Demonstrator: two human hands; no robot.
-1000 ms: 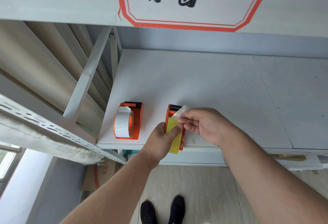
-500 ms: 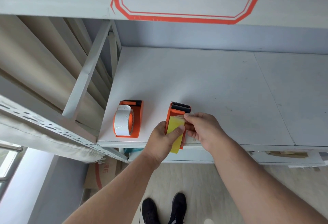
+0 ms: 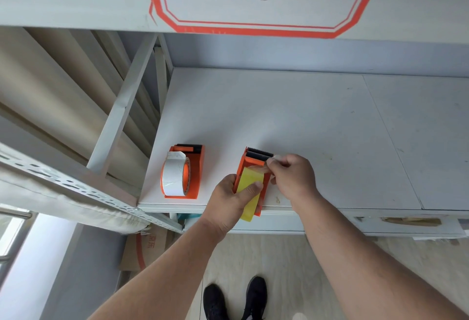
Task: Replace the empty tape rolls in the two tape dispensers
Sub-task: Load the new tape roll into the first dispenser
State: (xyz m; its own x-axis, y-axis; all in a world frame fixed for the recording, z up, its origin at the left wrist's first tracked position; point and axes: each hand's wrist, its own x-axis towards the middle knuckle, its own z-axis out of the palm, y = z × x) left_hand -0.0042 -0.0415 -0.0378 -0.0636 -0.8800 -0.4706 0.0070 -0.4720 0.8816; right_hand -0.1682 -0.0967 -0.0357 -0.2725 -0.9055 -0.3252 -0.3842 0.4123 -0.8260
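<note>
Dispenser at 9 o'clock [image 3: 183, 172] looks loaded. Left hand [image 3: 228, 203] grips the yellow roll [image 3: 250, 187]; right fingers [image 3: 275, 161] pinch its tape end, threading unfinished.

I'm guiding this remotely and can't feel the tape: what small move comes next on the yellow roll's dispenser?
Probably draw the tape end forward over the serrated blade and press it down. The right hand pinches that end beside the roller, while the left hand steadies the yellow roll.

The left hand [image 3: 229, 199] hides the yellow tape roll's [image 3: 250, 187] near side (core unseen).
</note>
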